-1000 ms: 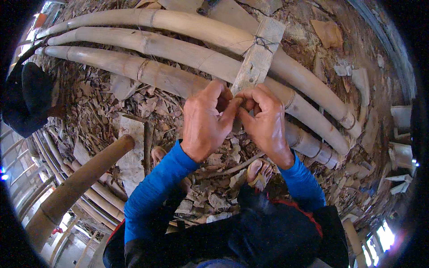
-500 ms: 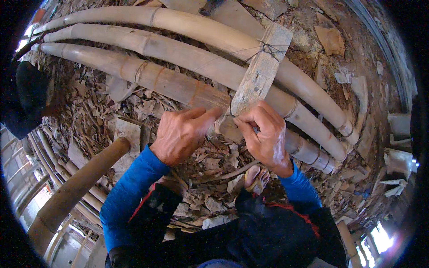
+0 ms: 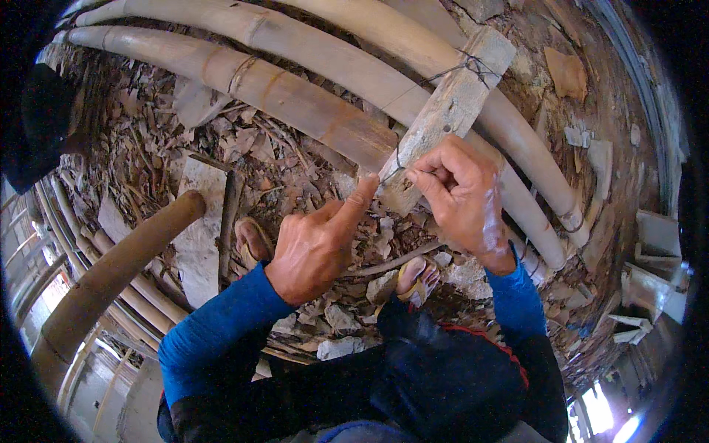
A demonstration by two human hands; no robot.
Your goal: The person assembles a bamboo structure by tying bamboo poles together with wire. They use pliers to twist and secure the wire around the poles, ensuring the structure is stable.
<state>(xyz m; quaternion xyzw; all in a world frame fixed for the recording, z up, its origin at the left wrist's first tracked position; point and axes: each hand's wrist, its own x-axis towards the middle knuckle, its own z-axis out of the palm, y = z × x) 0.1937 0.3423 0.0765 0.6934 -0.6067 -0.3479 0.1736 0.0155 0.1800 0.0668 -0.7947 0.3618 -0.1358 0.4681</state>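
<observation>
A worn wooden plank (image 3: 450,103) lies across three long bamboo poles, near their right part. Around its near end, by the nearest bamboo pole (image 3: 303,103), runs a thin dark cord (image 3: 399,159). My left hand (image 3: 317,247) is at the cord's left side, index finger stretched to it and the other fingers curled; its thumb is hidden. Close by on the right, my right hand (image 3: 461,192) pinches at the cord between thumb and forefinger, its other fingers bent. A second dark tie (image 3: 473,66) wraps the plank's far end, over the far bamboo pole (image 3: 399,33).
Dry leaves and debris (image 3: 273,151) cover the ground. An upright bamboo post (image 3: 125,273) rises at the left, beside a flat board (image 3: 199,221). My sandalled foot (image 3: 419,280) is just below the plank. Pale scraps (image 3: 653,292) lie at the right edge.
My left hand has dropped down and its index finger has straightened. My right hand stays pinched by the plank's near end. The whole view has shifted slightly, with the poles higher.
</observation>
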